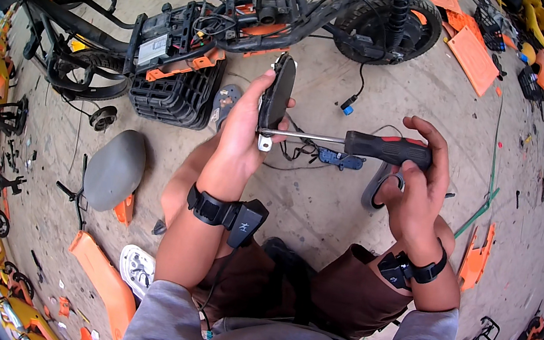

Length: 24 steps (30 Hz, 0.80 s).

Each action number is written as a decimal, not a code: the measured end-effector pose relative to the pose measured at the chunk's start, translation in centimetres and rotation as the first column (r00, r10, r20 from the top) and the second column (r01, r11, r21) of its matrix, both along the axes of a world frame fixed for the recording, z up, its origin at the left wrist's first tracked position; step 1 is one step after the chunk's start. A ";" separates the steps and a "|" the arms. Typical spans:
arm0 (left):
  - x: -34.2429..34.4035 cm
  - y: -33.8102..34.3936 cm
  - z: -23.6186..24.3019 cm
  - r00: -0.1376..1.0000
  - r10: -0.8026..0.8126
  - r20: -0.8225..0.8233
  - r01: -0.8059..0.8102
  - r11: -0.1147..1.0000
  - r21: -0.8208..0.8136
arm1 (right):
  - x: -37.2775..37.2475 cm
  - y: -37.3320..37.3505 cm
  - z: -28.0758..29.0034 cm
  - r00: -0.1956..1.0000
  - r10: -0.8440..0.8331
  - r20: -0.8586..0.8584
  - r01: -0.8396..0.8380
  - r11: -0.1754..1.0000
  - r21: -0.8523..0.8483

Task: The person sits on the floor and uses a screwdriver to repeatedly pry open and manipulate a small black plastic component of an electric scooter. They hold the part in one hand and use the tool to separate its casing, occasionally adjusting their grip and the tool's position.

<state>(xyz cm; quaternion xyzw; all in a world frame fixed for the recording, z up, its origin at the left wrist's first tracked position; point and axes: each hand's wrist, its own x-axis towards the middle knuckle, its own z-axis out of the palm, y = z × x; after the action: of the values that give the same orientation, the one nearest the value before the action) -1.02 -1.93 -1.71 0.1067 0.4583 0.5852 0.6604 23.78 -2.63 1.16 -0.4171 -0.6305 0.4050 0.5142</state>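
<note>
My left hand (250, 114) grips a dark oval unit (278, 93) on edge, with white tabs at its top and bottom; it looks like a display or lamp, but I cannot tell which. In my right hand (421, 185) is a screwdriver (381, 148) with a black and red handle, held level between thumb and fingers. Its metal shaft points left, and the tip meets the lower end of the oval unit near a white tab. Below the shaft, a blue-grey connector piece (340, 159) with black cables lies on the floor.
A stripped scooter frame (235, 38) with wheels and loose wiring stands ahead on a black crate (174, 95). A grey seat (115, 170) and orange panels (102, 278) lie at left. Another orange panel (471, 59) is at far right. A green strip (478, 213) lies at right.
</note>
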 end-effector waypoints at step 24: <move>0.0 0.0 -0.2 0.999 0.032 -0.008 -0.032 0.999 -0.009 | -0.1 0.0 -0.1 0.997 -0.003 -0.077 -0.001 0.999 -0.053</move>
<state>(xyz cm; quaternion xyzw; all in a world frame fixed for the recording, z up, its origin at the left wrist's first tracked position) -0.99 -1.92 -1.88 0.0988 0.4651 0.5931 0.6497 23.64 -2.61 1.06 -0.4149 -0.5990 0.4370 0.5274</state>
